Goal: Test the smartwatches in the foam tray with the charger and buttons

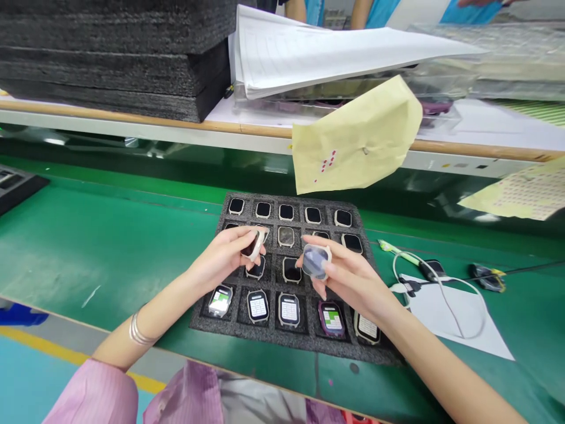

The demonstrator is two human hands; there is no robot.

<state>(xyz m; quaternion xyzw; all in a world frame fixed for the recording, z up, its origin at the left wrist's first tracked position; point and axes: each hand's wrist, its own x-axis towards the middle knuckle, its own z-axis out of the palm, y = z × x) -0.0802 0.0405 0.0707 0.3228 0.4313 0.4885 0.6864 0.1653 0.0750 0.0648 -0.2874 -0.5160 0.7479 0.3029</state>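
My left hand [223,256] grips a cream-framed smartwatch body [255,245] by its edges, tilted with its dark face partly hidden by my fingers. My right hand [344,277] holds a second cream-framed smartwatch [315,262] between thumb and fingers, its face glossy and bluish-grey. Both hands hover above a black foam tray [212,321] with square pockets in rows. Several watches in the back rows [286,212] show dark screens, and several in the front row [289,310] show lit screens. My hands hide some pockets in the middle.
A stack of black foam trays [110,59] and a sheaf of white paper [335,53] sit on the raised shelf. A yellow paper sheet [357,135] hangs over its edge. A white cable [441,282] and white sheet [459,318] lie on the green mat to the right.
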